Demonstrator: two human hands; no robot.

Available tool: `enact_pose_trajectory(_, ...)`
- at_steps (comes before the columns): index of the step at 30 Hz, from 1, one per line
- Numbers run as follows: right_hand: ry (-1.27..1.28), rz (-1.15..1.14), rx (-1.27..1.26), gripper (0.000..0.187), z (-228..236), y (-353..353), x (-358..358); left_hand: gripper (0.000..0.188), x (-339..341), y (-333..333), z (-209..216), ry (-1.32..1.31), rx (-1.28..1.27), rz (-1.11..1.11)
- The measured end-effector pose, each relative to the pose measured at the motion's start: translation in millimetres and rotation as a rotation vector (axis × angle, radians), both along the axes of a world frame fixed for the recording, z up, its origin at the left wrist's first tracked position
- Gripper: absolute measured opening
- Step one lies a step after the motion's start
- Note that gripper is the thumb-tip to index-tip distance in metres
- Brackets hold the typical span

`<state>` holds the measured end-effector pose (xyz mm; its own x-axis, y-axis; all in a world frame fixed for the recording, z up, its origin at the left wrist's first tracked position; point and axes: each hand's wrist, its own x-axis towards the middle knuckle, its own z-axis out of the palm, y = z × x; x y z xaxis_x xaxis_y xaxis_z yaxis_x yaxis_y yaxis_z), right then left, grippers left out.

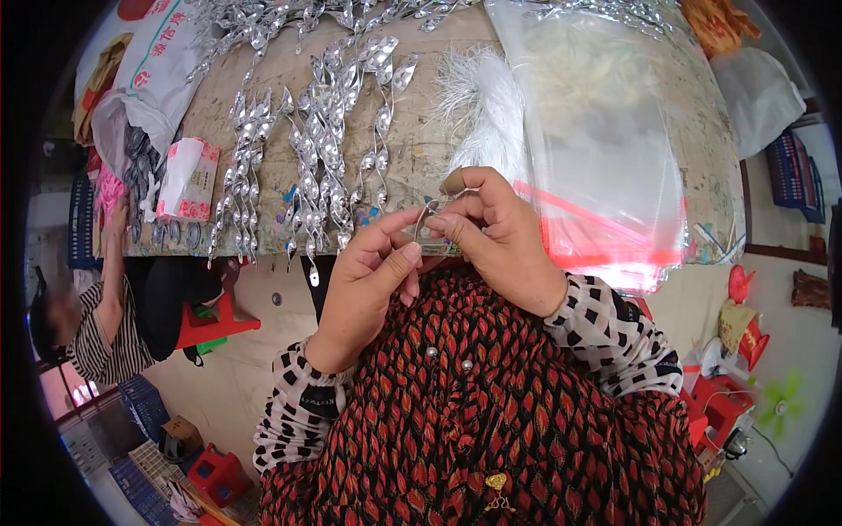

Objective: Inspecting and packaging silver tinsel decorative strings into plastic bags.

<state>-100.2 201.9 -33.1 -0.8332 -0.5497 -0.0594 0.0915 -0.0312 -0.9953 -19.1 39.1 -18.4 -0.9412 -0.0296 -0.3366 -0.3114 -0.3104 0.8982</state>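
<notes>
Just above my lap, at the near table edge, my two hands work close together. My left hand (370, 267) is closed, thumb and forefinger pinched at a thin silvery strand (421, 226). On the other side my right hand (504, 232) pinches the same strand near its upper end; a brownish cover sits on one fingertip. Exactly what the strand is, I cannot make out. Twisted shiny silver strips (326, 140) lie in rows beyond my left hand. Past my right hand are a bundle of white string (491, 114) and a stack of clear plastic bags (605, 140) with red edges.
A pink-and-white tissue pack (189, 180) and a white sack (153, 74) are at the table's left. Another person in a striped top (105, 337) sits there, an arm on the table. Red stools (219, 473) and a green fan (779, 403) stand around.
</notes>
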Motion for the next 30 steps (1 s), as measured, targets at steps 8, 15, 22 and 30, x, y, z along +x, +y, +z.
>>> enact_pose_trajectory(8,0.071,0.045,0.090,0.030,-3,1,-9,0.039,2,0,1,0.012,-0.078,-0.051)
enact_pose_trajectory(15,-0.050,0.081,0.049,0.028,-1,-2,-17,0.041,6,-10,-3,0.015,-0.097,0.000)
enact_pose_trajectory(22,-0.177,0.183,0.003,0.018,-8,-12,-26,0.040,12,-19,-2,-0.037,-0.131,-0.067)
enact_pose_trajectory(30,0.783,0.069,0.307,0.007,-10,-8,-46,0.041,22,-40,-15,-0.019,-0.370,-0.010)
